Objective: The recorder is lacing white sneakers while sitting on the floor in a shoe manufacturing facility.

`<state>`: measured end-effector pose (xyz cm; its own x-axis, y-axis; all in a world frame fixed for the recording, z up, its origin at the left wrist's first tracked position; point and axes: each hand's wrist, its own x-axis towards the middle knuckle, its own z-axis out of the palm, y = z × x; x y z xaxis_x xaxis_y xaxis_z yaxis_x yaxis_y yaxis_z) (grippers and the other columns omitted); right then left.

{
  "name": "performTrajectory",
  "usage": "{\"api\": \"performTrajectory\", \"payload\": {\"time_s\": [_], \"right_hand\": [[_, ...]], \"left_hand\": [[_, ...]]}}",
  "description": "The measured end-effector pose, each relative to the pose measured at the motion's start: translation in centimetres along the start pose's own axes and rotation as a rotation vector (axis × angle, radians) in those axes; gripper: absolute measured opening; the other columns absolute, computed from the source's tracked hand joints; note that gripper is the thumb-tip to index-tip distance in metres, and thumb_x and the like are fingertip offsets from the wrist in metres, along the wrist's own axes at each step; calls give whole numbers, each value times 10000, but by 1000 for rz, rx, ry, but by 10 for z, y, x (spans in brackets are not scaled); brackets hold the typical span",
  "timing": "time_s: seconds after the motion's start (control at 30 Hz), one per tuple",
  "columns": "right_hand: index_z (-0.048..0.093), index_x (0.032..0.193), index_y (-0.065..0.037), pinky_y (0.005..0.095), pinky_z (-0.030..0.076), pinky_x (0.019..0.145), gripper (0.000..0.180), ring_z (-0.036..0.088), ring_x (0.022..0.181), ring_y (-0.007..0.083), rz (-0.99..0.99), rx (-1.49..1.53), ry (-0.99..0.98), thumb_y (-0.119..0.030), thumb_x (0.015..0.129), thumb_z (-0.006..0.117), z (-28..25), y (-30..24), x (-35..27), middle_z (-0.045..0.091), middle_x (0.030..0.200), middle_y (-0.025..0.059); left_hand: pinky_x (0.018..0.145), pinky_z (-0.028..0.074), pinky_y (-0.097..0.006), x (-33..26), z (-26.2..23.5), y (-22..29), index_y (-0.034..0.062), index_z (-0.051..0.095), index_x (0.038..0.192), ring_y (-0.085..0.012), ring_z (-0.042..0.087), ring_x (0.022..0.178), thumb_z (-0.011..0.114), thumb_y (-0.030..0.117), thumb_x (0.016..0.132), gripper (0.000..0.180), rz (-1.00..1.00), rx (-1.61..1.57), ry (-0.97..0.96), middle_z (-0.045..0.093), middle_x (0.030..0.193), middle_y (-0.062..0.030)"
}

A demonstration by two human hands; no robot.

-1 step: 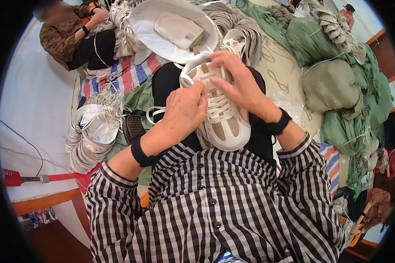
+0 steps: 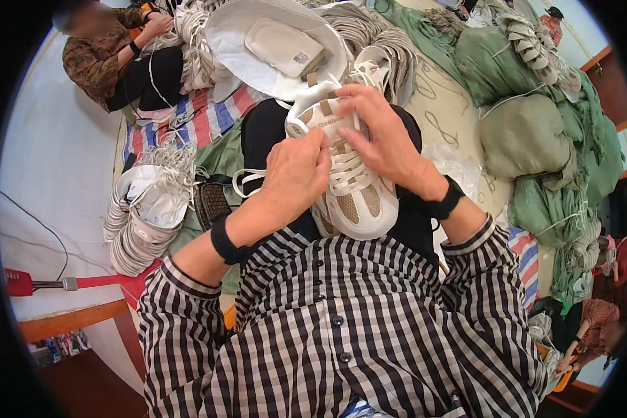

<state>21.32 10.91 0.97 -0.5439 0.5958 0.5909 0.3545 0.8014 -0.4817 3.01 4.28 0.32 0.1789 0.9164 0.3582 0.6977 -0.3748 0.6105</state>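
A white and tan sneaker (image 2: 364, 212) rests on my lap, its toe toward me and its flat white laces (image 2: 348, 171) crossing the front. My left hand (image 2: 296, 171) is closed at the left lace edge, thumb and forefinger pinched beside the tongue (image 2: 327, 120); the fingers hide whether lace is in the pinch. From behind that hand a loose lace loop (image 2: 238, 182) sticks out to the left. Over the sneaker's right upper edge my right hand (image 2: 386, 136) is curved, fingers and thumb apart, touching near the collar.
Beyond the sneaker lies a large white bag (image 2: 223, 42) with pale pieces inside. Stacked shoe uppers (image 2: 136, 240) with tangled laces stand at the left, more uppers (image 2: 397, 59) at the far side. Green sacks (image 2: 526, 136) fill the right. A person (image 2: 111, 56) sits at the far left.
My right hand shifts very slightly, its thumb and fingers moving a little at the sneaker's collar. My left hand and the sneaker stay nearly in place.
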Motion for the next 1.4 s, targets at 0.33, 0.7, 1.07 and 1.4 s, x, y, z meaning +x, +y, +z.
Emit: {"api": "performTrajectory", "payload": {"time_s": [0.33,0.7,1.07,1.4], "right_hand": [[572,1029,-12,434,423,994,264,438,1313,360,-107,-597,-101,-24,772,629,-7,-22,-22,483,1369,145],[547,1004,16,450,450,964,279,408,1338,384,-41,-583,-223,15,732,608,-7,-22,-13,467,1376,144],[540,1009,21,463,451,967,308,401,1351,389,-49,-556,-198,40,708,600,-7,-21,-17,469,1371,148],[536,961,20,463,426,1028,260,439,1307,383,-147,-556,-149,57,708,583,-32,-30,-12,488,1325,161]], "left_hand": [[634,473,-500,6,29,5,-9,554,864,-426,628,684,567,51,859,62,-52,-36,153,623,699,-219],[620,485,-539,8,13,9,32,568,912,-443,632,660,573,104,883,78,-43,101,25,620,654,-213],[735,480,-504,18,17,5,-40,599,862,-448,631,808,540,48,799,123,-116,-104,-26,638,787,-270],[507,413,-249,7,-21,-7,6,613,988,-61,512,561,551,41,878,131,-218,-450,-255,554,622,0]]}}
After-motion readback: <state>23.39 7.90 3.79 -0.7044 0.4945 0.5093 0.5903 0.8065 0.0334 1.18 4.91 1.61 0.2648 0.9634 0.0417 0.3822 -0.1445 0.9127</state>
